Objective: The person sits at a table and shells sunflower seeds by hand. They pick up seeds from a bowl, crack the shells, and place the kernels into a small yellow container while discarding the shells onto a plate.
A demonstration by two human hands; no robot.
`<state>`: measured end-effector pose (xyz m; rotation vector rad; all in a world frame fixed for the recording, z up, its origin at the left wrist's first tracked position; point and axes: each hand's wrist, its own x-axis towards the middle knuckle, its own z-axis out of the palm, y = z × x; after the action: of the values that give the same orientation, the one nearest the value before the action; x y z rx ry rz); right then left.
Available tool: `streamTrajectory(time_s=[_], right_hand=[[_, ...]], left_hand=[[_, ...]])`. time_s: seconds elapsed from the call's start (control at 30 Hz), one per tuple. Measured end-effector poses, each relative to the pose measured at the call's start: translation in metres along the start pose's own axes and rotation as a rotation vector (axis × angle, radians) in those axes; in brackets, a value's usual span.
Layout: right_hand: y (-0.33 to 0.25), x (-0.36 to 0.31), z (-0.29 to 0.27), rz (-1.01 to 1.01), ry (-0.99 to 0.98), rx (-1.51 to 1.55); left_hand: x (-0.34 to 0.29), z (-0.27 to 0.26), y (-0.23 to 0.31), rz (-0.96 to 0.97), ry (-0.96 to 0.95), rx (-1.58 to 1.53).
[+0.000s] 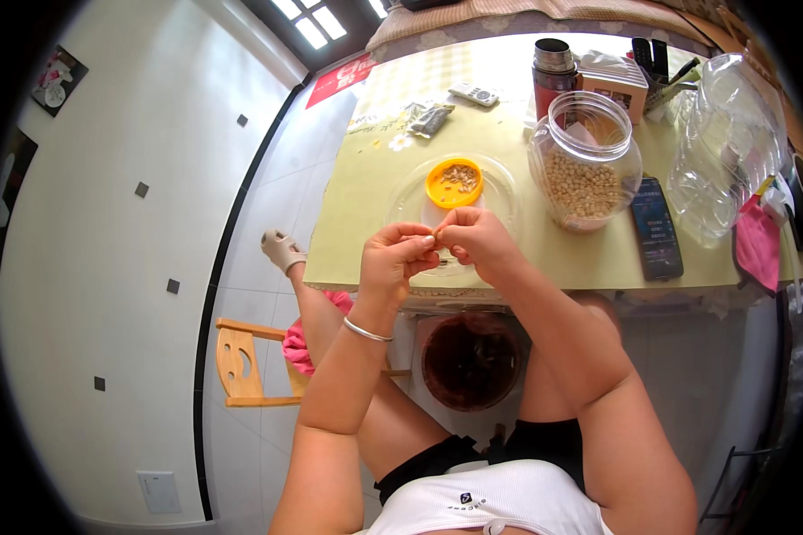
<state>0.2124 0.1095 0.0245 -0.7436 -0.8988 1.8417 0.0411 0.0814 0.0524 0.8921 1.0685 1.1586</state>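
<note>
Above the near table edge, my left hand (398, 260) and my right hand (482, 239) meet fingertip to fingertip. Both are closed in a pinch around something small and brownish, mostly covered by the fingers and too small to name. Just beyond them a round yellow lid (436, 198) holds small pale-brown kernels (459, 177). The lid rests on a transparent round plate (501, 189). To the right of my right hand stands a wide transparent plastic jar (544, 147), its top open, partly filled with small tan nuts or seeds (582, 185).
A phone (657, 234) lies right of the jar, near a crumpled plastic bag (727, 147) and pink cloth (758, 245). Behind stand a thermos (554, 76) and tissue box (617, 85). A remote (474, 94) and small packet (432, 120) lie farther back. Below the edge is a dark bin (471, 361).
</note>
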Motion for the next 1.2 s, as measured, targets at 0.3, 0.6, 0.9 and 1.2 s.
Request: streamTrajectory(time_s=[0.3,0.6,0.9,1.2], right_hand=[[-0.010,-0.001,-0.002,0.008,-0.005,-0.076],[-0.033,-0.038,0.011,0.150,-0.739,-1.006],[-0.016,-0.039,0.021,0.271,-0.880,-1.120],[0.014,-0.030,0.021,0.128,-0.983,-1.233]], left_hand=[[-0.010,0.009,0.003,0.254,0.075,0.318],[-0.078,-0.011,-0.004,0.157,-0.368,1.014],[-0.044,-0.025,0.023,0.147,-0.282,1.023],[0.067,0.020,0.009,0.556,0.148,0.838]])
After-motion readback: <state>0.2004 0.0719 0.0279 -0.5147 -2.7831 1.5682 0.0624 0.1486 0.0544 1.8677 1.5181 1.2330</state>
